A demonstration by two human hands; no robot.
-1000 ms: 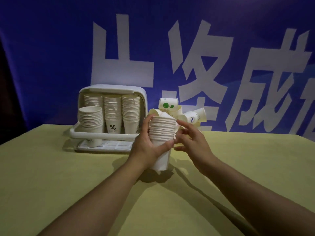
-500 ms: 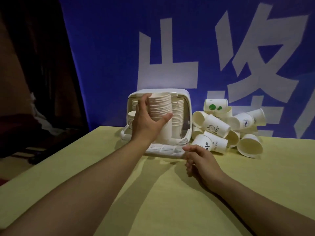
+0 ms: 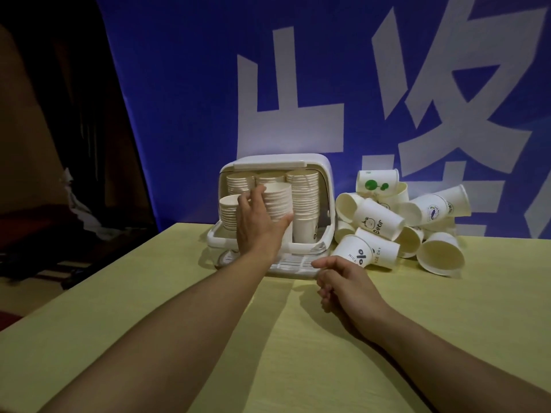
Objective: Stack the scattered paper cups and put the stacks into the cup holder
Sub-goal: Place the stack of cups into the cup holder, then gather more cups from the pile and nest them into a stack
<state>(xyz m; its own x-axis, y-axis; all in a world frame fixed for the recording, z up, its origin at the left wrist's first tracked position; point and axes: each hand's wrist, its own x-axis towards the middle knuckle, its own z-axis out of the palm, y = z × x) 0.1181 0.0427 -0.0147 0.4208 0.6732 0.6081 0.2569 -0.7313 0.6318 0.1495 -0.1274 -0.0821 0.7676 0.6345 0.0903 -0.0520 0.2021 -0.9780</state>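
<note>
My left hand point(image 3: 258, 223) is wrapped around a tall stack of white paper cups point(image 3: 278, 201) and holds it upright inside the front of the white cup holder point(image 3: 268, 162). Other cup stacks stand in the holder behind and beside it, one short stack point(image 3: 228, 211) at the front left. My right hand point(image 3: 343, 281) rests loosely curled on the yellow table point(image 3: 298, 338) in front of the holder's tray and holds nothing. A heap of loose paper cups point(image 3: 399, 222), some printed, lies to the right of the holder.
A blue banner point(image 3: 298, 84) with large white characters hangs close behind the table. The table's left edge drops to a dark floor area. The holder's slatted drip tray point(image 3: 293, 265) juts toward me.
My left hand carried the cup stack from mid-table into the holder's front. My right hand let go of the stack and sank to the table. The view swung left.
</note>
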